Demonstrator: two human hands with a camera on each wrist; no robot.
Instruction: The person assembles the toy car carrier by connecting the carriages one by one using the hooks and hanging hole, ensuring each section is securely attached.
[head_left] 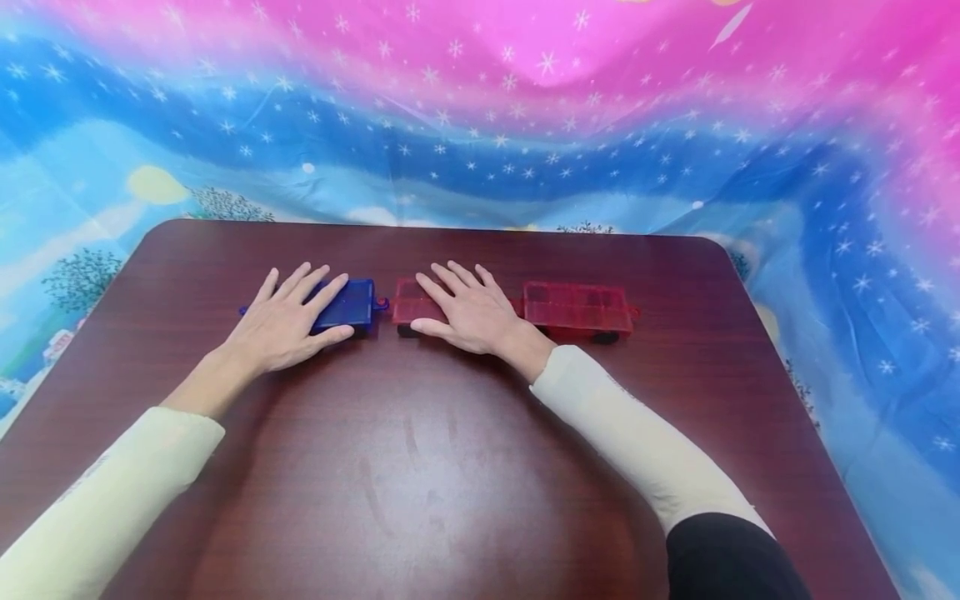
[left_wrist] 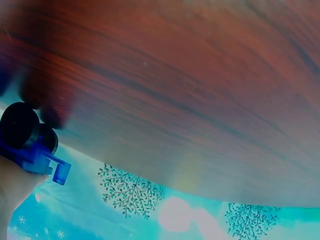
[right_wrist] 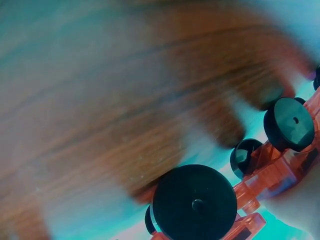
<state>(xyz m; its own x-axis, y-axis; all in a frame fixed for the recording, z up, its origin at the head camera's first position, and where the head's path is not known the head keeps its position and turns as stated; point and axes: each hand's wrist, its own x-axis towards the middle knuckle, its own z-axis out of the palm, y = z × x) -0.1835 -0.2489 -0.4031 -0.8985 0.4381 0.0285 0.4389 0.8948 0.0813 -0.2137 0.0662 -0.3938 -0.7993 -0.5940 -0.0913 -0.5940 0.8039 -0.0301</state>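
Note:
Three see-through toy train cars with black wheels stand in a row across the table. My left hand (head_left: pixel 281 325) lies with spread, straight fingers over the blue car (head_left: pixel 358 302), covering its left part. In the left wrist view, the blue car's wheels (left_wrist: pixel 19 125) and a small blue coupling (left_wrist: pixel 61 172) show. My right hand (head_left: pixel 472 315), fingers also spread and straight, rests over the middle red car (head_left: pixel 405 308) and hides much of it. Another red car (head_left: pixel 577 307) is just right of that hand. A large black wheel (right_wrist: pixel 195 202) fills the lower right wrist view.
The row stands on a glossy dark brown table (head_left: pixel 450 467) with rounded far corners. Behind and beside the table hangs a pink and blue cloth (head_left: pixel 510 100) with snowflakes. Pale sleeves cover both forearms.

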